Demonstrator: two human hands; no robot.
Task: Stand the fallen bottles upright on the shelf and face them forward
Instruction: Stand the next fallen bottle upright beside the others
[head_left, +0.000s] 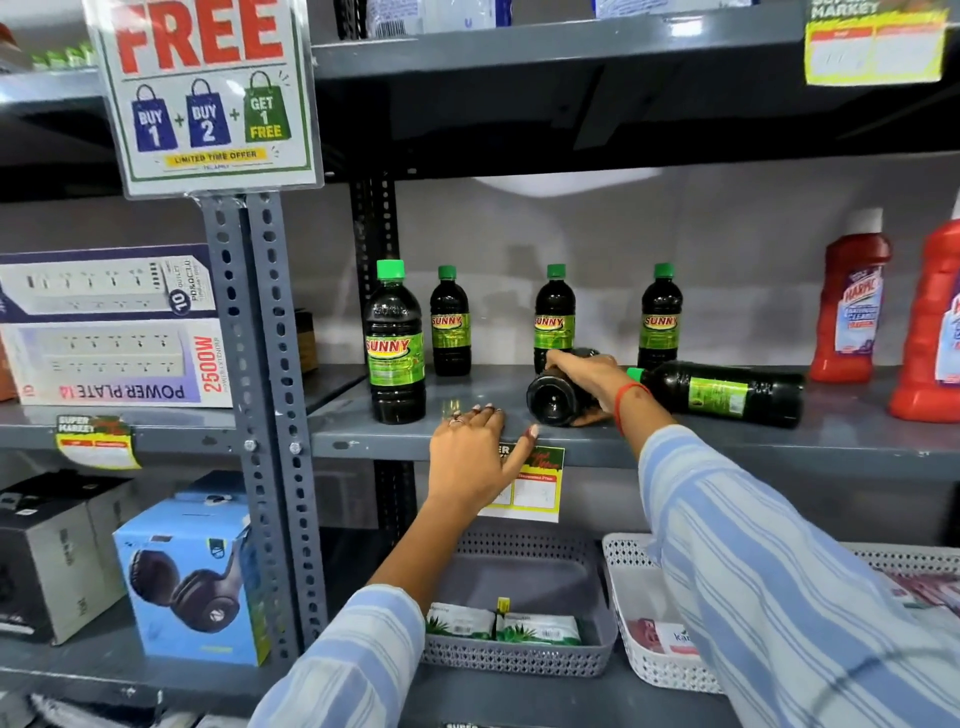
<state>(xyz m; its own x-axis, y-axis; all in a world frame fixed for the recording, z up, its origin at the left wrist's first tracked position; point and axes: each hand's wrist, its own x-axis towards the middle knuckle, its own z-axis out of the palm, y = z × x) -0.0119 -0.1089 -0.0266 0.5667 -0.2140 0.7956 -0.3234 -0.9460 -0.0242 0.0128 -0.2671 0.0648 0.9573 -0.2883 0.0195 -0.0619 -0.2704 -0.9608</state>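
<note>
Both arms wear loose sleeves in pale blue with white stripes; the left sleeve (358, 654) ends partway along the forearm, and the right sleeve (779, 582) reaches nearly to the wrist. A thin red thread (626, 402) circles the right wrist. The left hand (475, 452) carries rings on its fingers, and its nails look painted a light shade.

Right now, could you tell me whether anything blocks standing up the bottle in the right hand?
Nothing visible does: the right hand already grips the fallen bottle, and the bare shelf to its left is open.
</note>
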